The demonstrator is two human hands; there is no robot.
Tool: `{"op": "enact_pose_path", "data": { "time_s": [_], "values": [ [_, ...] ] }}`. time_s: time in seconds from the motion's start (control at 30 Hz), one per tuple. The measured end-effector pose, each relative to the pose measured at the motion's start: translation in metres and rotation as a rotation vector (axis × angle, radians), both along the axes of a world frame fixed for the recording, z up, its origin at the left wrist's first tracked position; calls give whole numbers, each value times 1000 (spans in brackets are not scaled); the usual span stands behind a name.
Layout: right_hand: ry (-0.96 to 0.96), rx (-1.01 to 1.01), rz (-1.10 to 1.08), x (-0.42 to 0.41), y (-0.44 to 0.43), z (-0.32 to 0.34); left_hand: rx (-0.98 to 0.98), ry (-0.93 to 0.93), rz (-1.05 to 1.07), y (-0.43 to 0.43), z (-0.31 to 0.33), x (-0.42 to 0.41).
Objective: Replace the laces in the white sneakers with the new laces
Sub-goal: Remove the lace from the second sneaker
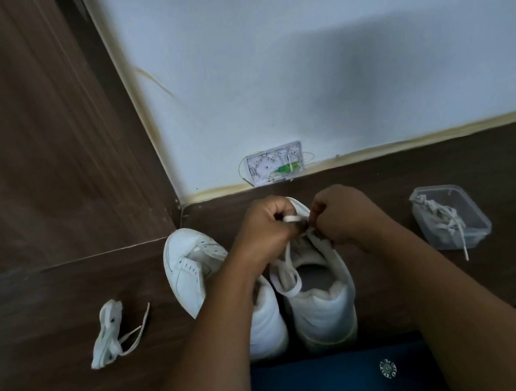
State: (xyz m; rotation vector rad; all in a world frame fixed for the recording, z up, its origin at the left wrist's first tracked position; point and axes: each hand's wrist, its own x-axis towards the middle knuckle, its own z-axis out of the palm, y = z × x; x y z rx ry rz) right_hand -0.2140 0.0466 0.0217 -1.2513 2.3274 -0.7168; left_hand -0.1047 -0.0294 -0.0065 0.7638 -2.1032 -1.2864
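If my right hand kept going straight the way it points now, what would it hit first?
Probably the left hand, which pinches the lace. The right hand points up and left over the sneaker, with knuckles close together. Depth is unclear, so they may already touch.

Dim, soft shadow on wall (362,49), slight blur, edges prob. warped.

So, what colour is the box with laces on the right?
The box is clear, colourless plastic; the head view shows it.

Likely home room corner: wood-grain tabletop (504,172), pale painted wall (326,45), open cable box (275,163).
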Motion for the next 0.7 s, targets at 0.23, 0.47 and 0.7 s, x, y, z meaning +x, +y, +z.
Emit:
{"op": "enact_pose_path", "data": {
  "time_s": [0.23,0.47,0.7],
  "values": [
    [-14,19,6,1,0,1,18,104,13,-1,5,-8],
    [-88,49,5,0,2,3,605,615,-32,3,25,5],
    [-9,126,57,-1,-1,2,720,718,-290,-5,18,9]
  ]
}}
